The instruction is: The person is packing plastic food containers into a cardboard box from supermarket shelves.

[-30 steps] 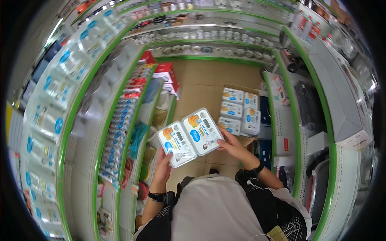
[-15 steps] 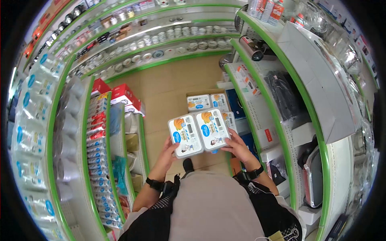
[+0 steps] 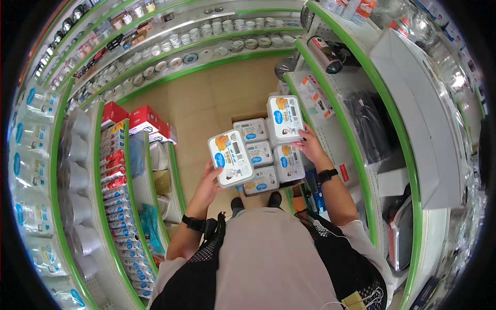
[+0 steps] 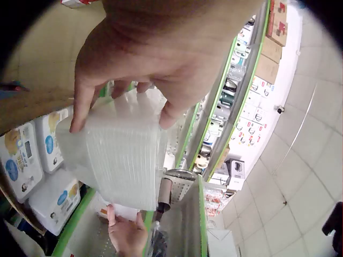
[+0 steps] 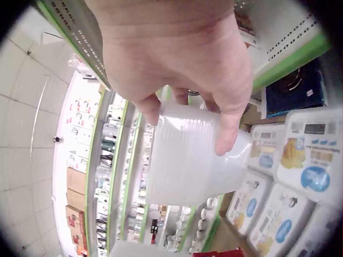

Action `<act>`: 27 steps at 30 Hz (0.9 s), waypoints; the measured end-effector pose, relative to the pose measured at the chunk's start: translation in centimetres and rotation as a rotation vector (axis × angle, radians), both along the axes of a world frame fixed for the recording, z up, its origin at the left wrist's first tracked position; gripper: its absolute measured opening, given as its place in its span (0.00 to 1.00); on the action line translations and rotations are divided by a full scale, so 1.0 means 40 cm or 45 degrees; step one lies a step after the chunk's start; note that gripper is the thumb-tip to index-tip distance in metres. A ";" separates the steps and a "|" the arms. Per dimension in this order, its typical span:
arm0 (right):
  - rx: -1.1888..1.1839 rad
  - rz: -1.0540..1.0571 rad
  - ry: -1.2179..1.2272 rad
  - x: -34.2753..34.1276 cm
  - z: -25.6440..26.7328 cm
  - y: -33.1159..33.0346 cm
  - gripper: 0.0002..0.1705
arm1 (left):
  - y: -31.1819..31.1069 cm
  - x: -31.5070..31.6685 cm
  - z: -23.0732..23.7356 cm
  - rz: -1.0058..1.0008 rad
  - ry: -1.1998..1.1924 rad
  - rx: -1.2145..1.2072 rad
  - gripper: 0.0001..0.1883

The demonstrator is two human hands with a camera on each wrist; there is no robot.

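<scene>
In the head view my left hand (image 3: 207, 183) grips a pack of plastic food containers (image 3: 230, 157) by its near left side. The left wrist view shows this pack as a tall nested stack of translucent tubs (image 4: 120, 150), with thumb and fingers spread around its end. My right hand (image 3: 312, 147) holds a second, matching pack (image 3: 285, 116) by its near right corner, above the far right of a carton. Its stacked translucent tubs (image 5: 182, 155) show in the right wrist view. Both packs have white labels with a blue oval and an orange picture.
Several matching packs (image 3: 289, 163) lie in the open carton (image 3: 252, 117) on the floor by my feet. Green-edged shelves (image 3: 356, 137) flank the aisle; red boxes (image 3: 147, 119) stand at the left shelf's end. Bowls (image 3: 206, 53) line the back shelves.
The two packs were held side by side; now they are apart. My right hand has carried its pack forward and right over the carton, while the left pack stays at the left.
</scene>
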State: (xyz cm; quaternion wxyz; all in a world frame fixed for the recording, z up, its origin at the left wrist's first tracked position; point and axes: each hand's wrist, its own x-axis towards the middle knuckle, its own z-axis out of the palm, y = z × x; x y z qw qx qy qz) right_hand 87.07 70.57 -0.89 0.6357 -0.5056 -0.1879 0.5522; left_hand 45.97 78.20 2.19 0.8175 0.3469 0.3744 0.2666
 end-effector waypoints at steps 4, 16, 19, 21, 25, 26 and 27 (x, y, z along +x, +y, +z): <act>-0.196 0.018 -0.054 0.077 -0.074 0.074 0.34 | -0.034 0.012 0.000 0.082 0.081 0.019 0.36; -0.309 0.251 -0.161 0.211 -0.236 0.042 0.31 | -0.078 0.100 0.027 0.287 0.189 0.006 0.33; -0.294 0.228 -0.168 0.220 -0.227 0.045 0.32 | -0.061 0.144 0.034 0.238 0.174 0.021 0.33; -0.306 0.252 -0.229 0.218 -0.256 0.057 0.33 | -0.049 0.176 0.038 0.176 0.157 0.003 0.35; -0.440 0.344 -0.387 0.211 -0.258 0.073 0.35 | -0.012 0.216 0.009 0.094 0.174 0.003 0.35; -0.453 0.358 -0.472 0.215 -0.254 0.070 0.38 | 0.003 0.226 -0.007 0.065 0.189 0.013 0.35; -0.452 0.344 -0.473 0.217 -0.251 0.064 0.38 | 0.018 0.235 -0.023 0.036 0.204 0.024 0.35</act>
